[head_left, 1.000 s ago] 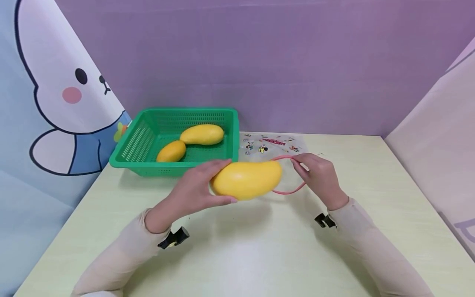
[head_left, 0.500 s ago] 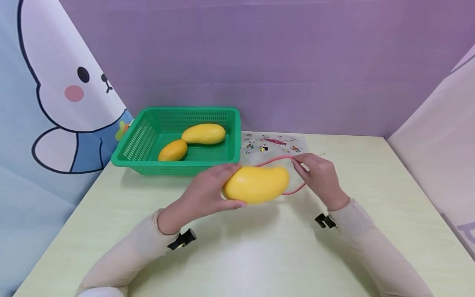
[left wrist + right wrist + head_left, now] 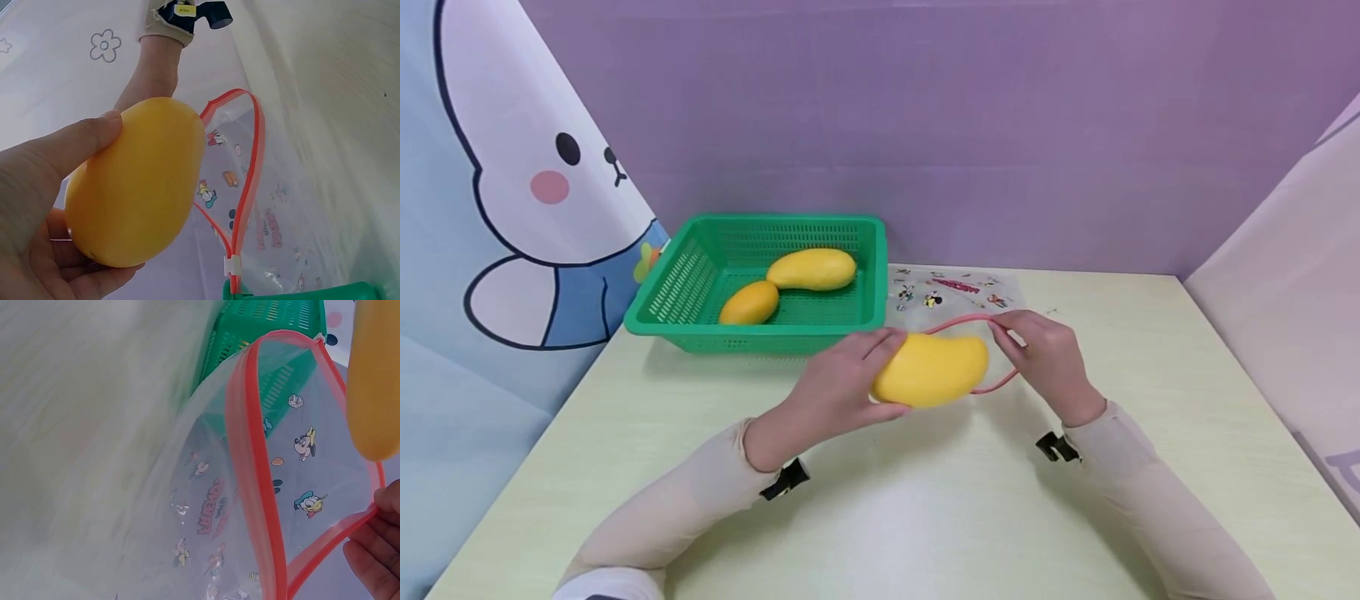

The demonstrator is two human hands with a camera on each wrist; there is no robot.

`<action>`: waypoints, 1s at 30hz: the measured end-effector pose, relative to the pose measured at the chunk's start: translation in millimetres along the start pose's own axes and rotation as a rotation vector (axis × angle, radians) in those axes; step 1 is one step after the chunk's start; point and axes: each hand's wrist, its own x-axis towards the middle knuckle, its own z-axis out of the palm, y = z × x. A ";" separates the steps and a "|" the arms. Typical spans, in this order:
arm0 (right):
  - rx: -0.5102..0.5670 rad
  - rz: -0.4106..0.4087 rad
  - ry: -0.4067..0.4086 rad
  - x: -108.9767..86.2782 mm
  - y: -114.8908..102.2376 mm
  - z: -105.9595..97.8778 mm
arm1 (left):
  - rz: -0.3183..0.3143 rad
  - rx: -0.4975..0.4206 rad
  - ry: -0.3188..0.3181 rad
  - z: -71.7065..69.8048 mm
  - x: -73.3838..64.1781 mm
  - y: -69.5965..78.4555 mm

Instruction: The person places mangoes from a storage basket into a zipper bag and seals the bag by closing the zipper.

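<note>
My left hand [image 3: 838, 383] grips a yellow mango [image 3: 934, 369] by one end, fingers over the top and thumb below, in front of the bag's mouth. With thumb and fingertips, my right hand [image 3: 1045, 358] pinches the red edge of a clear zip bag [image 3: 925, 308] printed with cartoon figures. In the right wrist view the bag's red zip rim [image 3: 253, 456] stands spread apart, with the white slider at one end. The left wrist view shows the mango [image 3: 140, 181] overlapping part of that opening.
Back left on the pale table [image 3: 887, 517] stands a green plastic basket [image 3: 700, 329]. Inside lie a yellow mango [image 3: 812, 270] and a smaller orange-yellow mango [image 3: 749, 303]. A purple cloth backdrop [image 3: 962, 142] rises behind the table.
My left hand has carried the mango to the right, closer to my right hand and across the bag's mouth. My right hand has kept its pinch on the bag's edge.
</note>
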 end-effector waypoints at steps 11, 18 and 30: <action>0.002 -0.008 0.002 1.4 -2.8 0.3 | 0.032 0.049 0.011 12.3 7.7 1.6; 0.001 -0.002 0.009 2.2 -3.9 -0.2 | 0.048 0.084 0.025 18.7 12.6 6.1; 0.015 0.013 0.000 2.4 -7.4 1.1 | 0.134 0.212 0.068 31.6 18.3 13.9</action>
